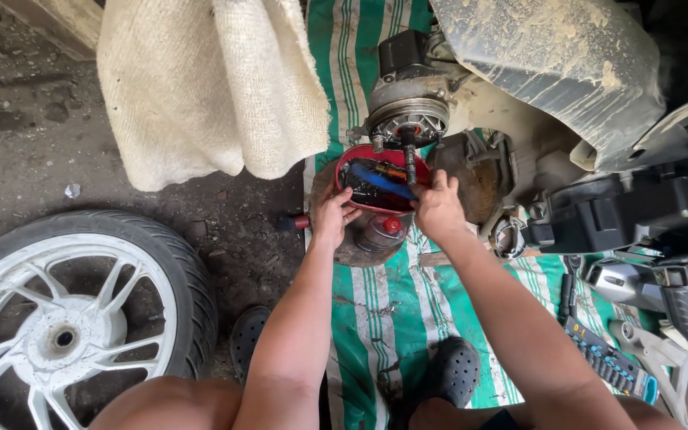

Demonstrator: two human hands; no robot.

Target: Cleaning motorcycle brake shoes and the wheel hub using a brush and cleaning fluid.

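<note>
A person crouched on a green-and-white striped tarp [376,318] steadies a shallow red tray [353,163] beneath the exposed wheel hub [408,119] of a mud-caked scooter [551,72]. The left hand [330,216] is curled closed over the tray's near-left rim; the right hand [438,209] closes on its near-right edge, fingers tucked under (how far round they reach cannot be told). The tray sits directly below the hub's axle stub [409,163] and holds dark liquid with a blue-handled brush [384,180] lying across it. A small round container with a red cap [390,226] stands just below the tray, between the hands. A white alloy wheel with its tyre [65,318] lies on the dirt floor to the left, a burlap sack [201,87] hangs above it, and a socket set [611,362] rests at right. Judged from the frame, keeping the tray level and centred under the axle would best avoid slopping the liquid.
</note>
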